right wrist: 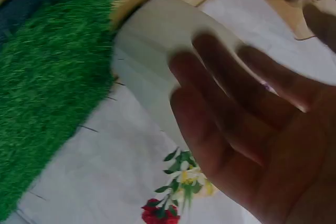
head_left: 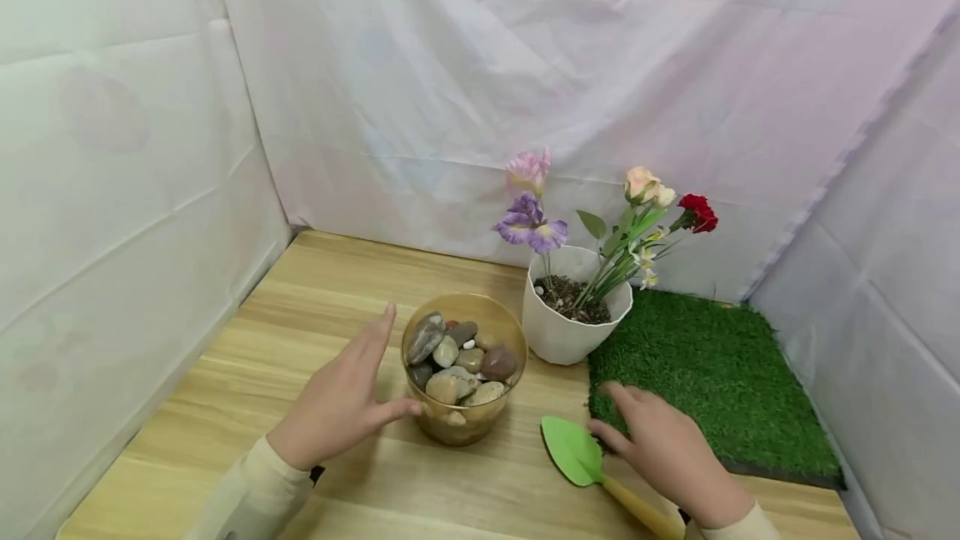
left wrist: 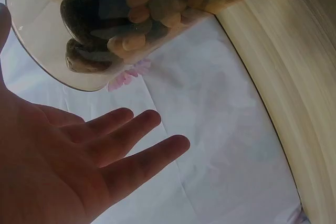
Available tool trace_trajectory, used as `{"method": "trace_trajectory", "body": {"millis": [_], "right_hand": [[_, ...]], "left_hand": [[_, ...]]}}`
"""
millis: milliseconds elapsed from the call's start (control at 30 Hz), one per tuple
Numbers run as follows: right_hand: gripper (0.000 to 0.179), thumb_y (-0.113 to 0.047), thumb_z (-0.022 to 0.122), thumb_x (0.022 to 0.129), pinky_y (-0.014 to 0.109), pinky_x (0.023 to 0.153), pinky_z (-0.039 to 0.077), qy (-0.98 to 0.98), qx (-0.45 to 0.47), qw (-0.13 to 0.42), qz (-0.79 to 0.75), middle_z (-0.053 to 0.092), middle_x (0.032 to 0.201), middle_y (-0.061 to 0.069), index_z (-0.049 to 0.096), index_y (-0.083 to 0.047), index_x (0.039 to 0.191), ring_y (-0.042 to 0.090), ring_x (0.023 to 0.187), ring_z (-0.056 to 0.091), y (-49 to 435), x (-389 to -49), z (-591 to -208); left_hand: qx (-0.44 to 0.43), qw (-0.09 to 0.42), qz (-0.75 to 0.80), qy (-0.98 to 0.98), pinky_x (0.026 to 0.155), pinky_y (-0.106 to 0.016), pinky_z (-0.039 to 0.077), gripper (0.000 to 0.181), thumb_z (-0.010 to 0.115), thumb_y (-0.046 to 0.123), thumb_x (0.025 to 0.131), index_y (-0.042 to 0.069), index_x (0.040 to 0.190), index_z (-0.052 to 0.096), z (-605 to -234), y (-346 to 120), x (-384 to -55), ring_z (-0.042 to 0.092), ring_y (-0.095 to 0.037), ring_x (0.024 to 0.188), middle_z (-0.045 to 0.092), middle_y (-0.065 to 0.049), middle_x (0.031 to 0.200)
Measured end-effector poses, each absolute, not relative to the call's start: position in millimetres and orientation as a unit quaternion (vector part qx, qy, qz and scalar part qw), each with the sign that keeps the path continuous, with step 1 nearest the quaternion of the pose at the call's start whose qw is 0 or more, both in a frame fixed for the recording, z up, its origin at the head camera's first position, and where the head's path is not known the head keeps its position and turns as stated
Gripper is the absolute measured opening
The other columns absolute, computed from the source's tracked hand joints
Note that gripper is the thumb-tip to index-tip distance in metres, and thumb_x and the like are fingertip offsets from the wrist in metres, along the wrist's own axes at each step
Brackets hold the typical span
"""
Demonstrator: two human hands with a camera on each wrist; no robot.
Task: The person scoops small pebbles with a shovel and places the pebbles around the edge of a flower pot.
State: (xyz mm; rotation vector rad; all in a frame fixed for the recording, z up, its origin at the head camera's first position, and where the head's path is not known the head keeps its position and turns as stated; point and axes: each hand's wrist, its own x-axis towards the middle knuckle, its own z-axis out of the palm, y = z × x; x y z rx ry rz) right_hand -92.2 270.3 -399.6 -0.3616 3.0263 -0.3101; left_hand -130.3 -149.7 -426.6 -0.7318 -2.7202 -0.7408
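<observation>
A see-through amber bowl (head_left: 463, 432) full of smooth stones (head_left: 470, 359) stands on the wooden table. Beside its left side my left hand (head_left: 341, 394) is spread, fingers straight, the thumb tip right at the bowl's wall; in the left wrist view the fingers (left wrist: 144, 166) extend below the bowl's rim. My right hand (head_left: 660, 444) hovers over the near left corner of the artificial grass mat (head_left: 697, 365), fingers loosely bent around nothing. Just left of it lies a garden trowel (head_left: 573, 450) with a green blade and wooden handle, partly overlapped by the hand.
Behind the bowl to the right stands a white flowerpot (head_left: 558, 336) with soil. It holds a purple iris (head_left: 531, 225), pale roses (head_left: 642, 184) and a red carnation (head_left: 699, 213). White cloth (head_left: 480, 65) hangs around the table's back and sides.
</observation>
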Motion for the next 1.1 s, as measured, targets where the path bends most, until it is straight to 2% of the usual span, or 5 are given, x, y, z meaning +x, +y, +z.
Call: {"method": "trace_trajectory", "body": {"millis": [167, 400, 667, 800, 1100], "right_hand": [[0.038, -0.052, 0.082, 0.094, 0.039, 0.056, 0.043, 0.971, -0.078, 0.201, -0.105, 0.055, 0.074, -0.004, 0.066, -0.018, 0.092, 0.015, 0.062, 0.051, 292.2, -86.7, -419.8], [0.035, -0.052, 0.083, 0.094, 0.033, 0.054, 0.040, 0.934, -0.127, 0.288, -0.171, 0.056, 0.069, -0.007, 0.066, -0.024, 0.082, 0.012, 0.057, 0.048, 318.1, -72.3, -446.6], [0.020, -0.029, 0.081, 0.097, 0.029, 0.054, 0.039, 0.930, -0.180, 0.257, -0.190, 0.053, 0.070, -0.014, 0.065, -0.029, 0.086, 0.005, 0.057, 0.045, 324.1, -74.7, -459.2], [0.016, -0.029, 0.079, 0.100, 0.027, 0.053, 0.040, 0.940, -0.191, 0.207, -0.191, 0.051, 0.070, -0.017, 0.066, -0.028, 0.091, 0.002, 0.058, 0.044, 329.6, -75.8, -448.7], [0.010, -0.021, 0.076, 0.104, 0.025, 0.046, 0.044, 0.941, -0.230, 0.076, -0.234, 0.055, 0.075, -0.020, 0.069, -0.025, 0.110, -0.001, 0.057, 0.045, 343.5, -83.8, -359.1]], "left_hand": [[-0.257, 0.105, -0.249, -0.928, 0.117, -0.060, 0.042, 0.129, 0.079, 0.070, 0.088, -0.001, 0.173, 0.011, -426.6, -145.2, -135.7, 0.040, -0.045, 0.152, 0.030, -0.026, 0.172], [-0.255, 0.090, -0.237, -0.933, 0.115, -0.061, 0.044, 0.130, 0.074, 0.075, 0.087, -0.001, 0.172, 0.013, -426.4, -145.9, -141.3, 0.044, -0.048, 0.149, 0.033, -0.026, 0.170], [-0.246, 0.064, -0.255, -0.933, 0.112, -0.062, 0.047, 0.129, 0.077, 0.073, 0.085, 0.004, 0.174, 0.015, -426.7, -148.9, -144.8, 0.045, -0.046, 0.149, 0.036, -0.024, 0.169], [-0.247, 0.058, -0.264, -0.931, 0.110, -0.063, 0.048, 0.129, 0.079, 0.072, 0.084, 0.007, 0.175, 0.013, -427.5, -149.0, -146.1, 0.047, -0.046, 0.147, 0.040, -0.025, 0.167], [-0.257, 0.045, -0.283, -0.923, 0.108, -0.062, 0.051, 0.127, 0.079, 0.070, 0.087, 0.011, 0.176, 0.010, -430.2, -147.3, -152.3, 0.051, -0.045, 0.144, 0.045, -0.025, 0.164]]}}
